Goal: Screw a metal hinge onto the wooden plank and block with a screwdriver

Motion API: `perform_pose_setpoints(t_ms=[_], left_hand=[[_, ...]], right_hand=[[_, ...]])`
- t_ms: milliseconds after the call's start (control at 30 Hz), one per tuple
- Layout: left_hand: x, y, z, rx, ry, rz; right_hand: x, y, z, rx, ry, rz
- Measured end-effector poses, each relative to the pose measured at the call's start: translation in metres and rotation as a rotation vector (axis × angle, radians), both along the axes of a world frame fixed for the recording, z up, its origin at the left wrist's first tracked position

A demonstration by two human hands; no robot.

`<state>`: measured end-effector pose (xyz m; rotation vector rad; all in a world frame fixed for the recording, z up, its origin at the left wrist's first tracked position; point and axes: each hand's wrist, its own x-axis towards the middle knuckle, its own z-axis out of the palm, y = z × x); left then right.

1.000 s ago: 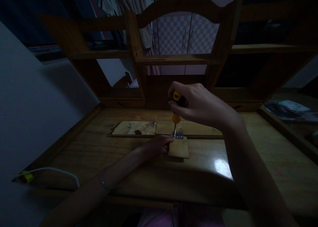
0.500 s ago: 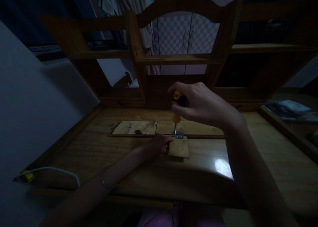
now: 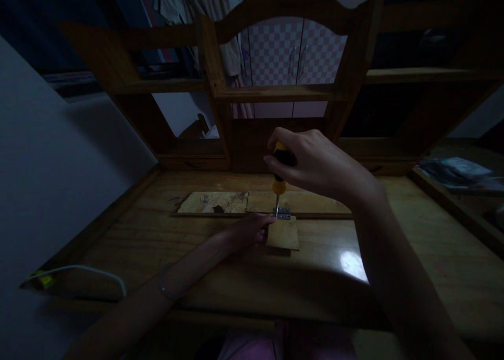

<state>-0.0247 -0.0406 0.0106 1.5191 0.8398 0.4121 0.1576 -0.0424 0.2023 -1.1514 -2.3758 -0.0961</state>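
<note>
My right hand is closed around the yellow and black handle of a screwdriver. The shaft stands nearly upright, its tip down at the left side of a small metal hinge. That hinge bridges a long wooden board and a small wooden piece on the near side. With thumb and fingers, my left hand grips the small piece at its left edge, the thumb right beside the screwdriver tip. Whether a screw sits under the tip is hidden.
The board's left part is pale and rough with a dark hole. A small screw-like object lies left of it on the wooden desk. A shelf frame rises behind. A white cable curves at the left front.
The screwdriver handle has turned in my right hand, and its fingers have shifted slightly around it. My left hand keeps its place on the small wooden piece.
</note>
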Motion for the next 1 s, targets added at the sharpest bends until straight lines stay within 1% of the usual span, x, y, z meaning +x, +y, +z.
perform_pose_setpoints(t_ms=[100,200,300,367,500,600,700,767,900,1000], left_hand=[[-0.001,0.001,-0.002,-0.05,-0.038,0.03],[-0.003,0.002,-0.001,-0.089,-0.086,0.038],[-0.003,0.001,0.0,-0.132,-0.086,0.043],[-0.002,0.001,-0.002,-0.111,-0.072,0.051],[-0.004,0.001,-0.004,0.025,-0.024,0.027],[-0.007,0.004,-0.003,0.06,0.001,-0.002],[-0.01,0.007,-0.002,0.089,0.02,-0.017],[-0.01,0.007,-0.002,0.082,0.024,-0.017],[-0.005,0.004,-0.003,-0.007,0.004,0.04],[-0.004,0.0,-0.002,-0.016,0.001,0.049]], right_hand=[[-0.001,-0.001,0.001,0.016,-0.033,-0.047],[-0.002,-0.005,0.004,0.006,-0.038,-0.089],[-0.001,-0.007,0.006,-0.025,-0.016,-0.062],[0.0,-0.006,0.006,-0.046,0.004,-0.02],[0.0,-0.006,0.006,-0.081,0.029,0.059],[-0.001,-0.007,0.006,-0.09,0.031,0.078],[-0.001,-0.007,0.006,-0.081,0.021,0.068],[-0.001,-0.005,0.005,-0.065,0.016,0.049],[-0.001,-0.001,0.002,-0.041,0.016,0.019],[-0.001,-0.001,0.001,-0.035,0.026,0.006]])
